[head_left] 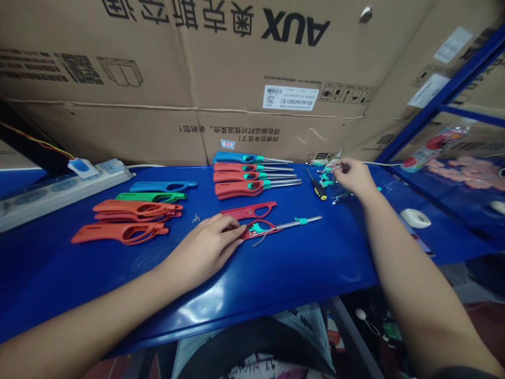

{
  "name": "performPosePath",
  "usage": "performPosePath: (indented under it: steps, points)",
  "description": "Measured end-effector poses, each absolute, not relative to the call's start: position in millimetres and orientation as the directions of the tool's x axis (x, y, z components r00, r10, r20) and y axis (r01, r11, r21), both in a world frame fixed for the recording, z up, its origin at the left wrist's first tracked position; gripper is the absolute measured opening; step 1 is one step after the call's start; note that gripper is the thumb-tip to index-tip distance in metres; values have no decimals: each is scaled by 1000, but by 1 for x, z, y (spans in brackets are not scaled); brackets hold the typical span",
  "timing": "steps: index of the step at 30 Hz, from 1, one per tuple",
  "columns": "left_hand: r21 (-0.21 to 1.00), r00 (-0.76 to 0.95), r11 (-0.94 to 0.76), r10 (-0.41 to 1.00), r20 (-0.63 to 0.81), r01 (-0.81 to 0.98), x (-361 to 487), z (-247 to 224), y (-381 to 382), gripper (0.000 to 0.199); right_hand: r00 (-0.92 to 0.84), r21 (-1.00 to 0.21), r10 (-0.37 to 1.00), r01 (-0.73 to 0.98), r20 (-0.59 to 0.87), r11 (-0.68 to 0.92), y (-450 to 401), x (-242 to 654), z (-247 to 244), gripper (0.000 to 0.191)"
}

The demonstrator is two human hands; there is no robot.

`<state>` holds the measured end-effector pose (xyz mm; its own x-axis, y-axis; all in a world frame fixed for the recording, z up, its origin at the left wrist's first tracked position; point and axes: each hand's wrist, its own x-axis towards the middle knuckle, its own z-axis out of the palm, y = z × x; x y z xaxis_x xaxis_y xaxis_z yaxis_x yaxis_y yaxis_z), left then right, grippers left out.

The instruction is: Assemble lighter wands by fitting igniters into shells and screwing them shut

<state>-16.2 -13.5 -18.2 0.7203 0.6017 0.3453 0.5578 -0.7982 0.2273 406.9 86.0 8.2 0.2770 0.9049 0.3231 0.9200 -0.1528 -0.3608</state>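
My left hand (211,245) is closed on the handle end of an open red gas lighter (272,228), which lies on the blue table. In its half shell sit a green trigger, thin wires and a long metal tube with a green collar. Just behind it rests a loose red shell half (252,210). My right hand (353,176) is at the back right, its fingertips pinched together over a pile of small green parts with white wires (325,179). Whatever the fingertips hold is too small to name. A black and yellow screwdriver (316,185) lies beside that pile.
Several assembled lighters (240,190) are lined up at the back middle. Shell halves in blue, green and orange (122,231) lie to the left, with small screws (195,218) near them. A power strip (63,184) stands far left; cardboard (205,73) walls the back. A bottle (434,146) is at right.
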Motion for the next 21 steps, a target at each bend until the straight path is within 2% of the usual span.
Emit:
performPosePath:
  steps: [3,5,9,14,17,21]
  points:
    - [242,721,-795,607,335,556,-16,-16,-14,28,253,-370,901,922,353,-114,82,405,13,41]
    - [240,718,-791,612,330,563,-15,-14,-16,28,165,-310,927,949,336,-56,81,406,14,42]
    - [221,706,-784,620,342,580,-14,-7,-19,27,-16,-196,976,979,219,60,82,411,10,22]
    - [201,699,-769,637,324,607,-13,-2,-20,26,-43,-184,979,980,199,81,84,411,6,13]
    - [210,696,-764,644,317,611,-14,-1,-20,25,-34,-193,962,977,270,89,80,407,12,18]
    - [224,696,-762,647,310,608,-14,-1,-20,24,131,-300,877,954,463,15,74,401,22,29]
